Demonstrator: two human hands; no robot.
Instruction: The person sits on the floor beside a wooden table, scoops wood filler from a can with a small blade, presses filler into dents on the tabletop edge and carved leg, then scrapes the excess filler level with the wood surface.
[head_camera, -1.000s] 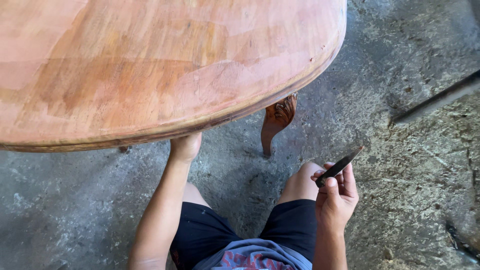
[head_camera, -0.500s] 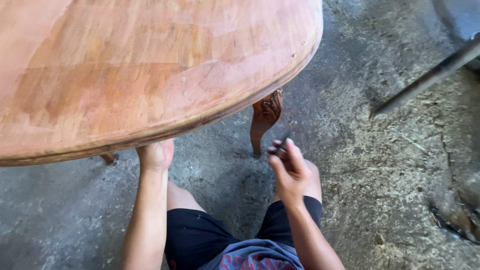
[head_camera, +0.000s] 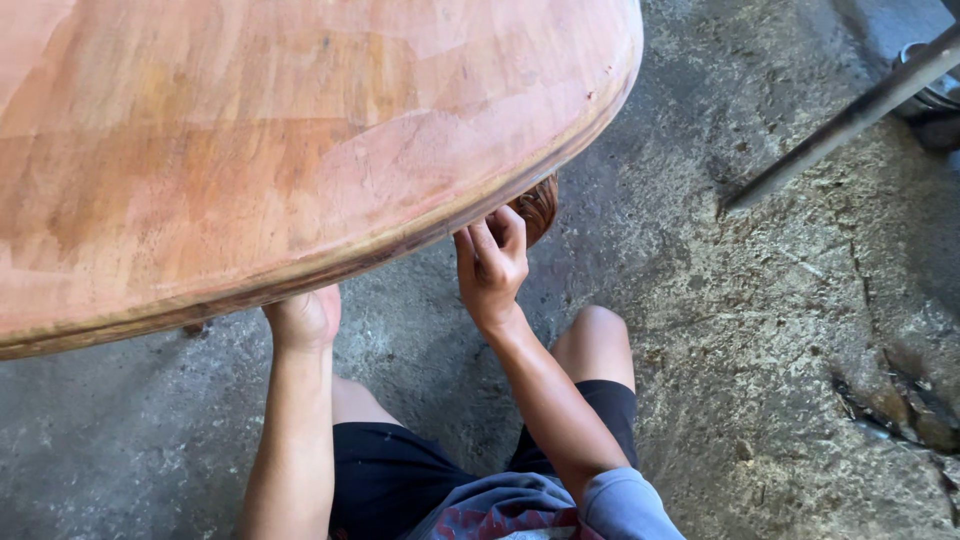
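Tabletop (head_camera: 300, 130): round, bare sanded wood, overhead.
Left hand (head_camera: 303, 318): tucked under rim; grip hidden, cannot tell.
Right hand (head_camera: 490, 262): fingers curled on rim edge.
Progress: top smooth; edge being handled.
Floor (head_camera: 780, 330): rough concrete.

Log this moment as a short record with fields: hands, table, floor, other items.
left hand: left hand reaches under the tabletop rim, fingers hidden
right hand: right hand presses its fingers against the rim's underside; whether it holds anything cannot be told
table: round wooden tabletop, reddish, bare, with a moulded edge
table leg: carved leg just behind the right hand
floor: rough grey concrete
other: dark metal bar slanting at upper right
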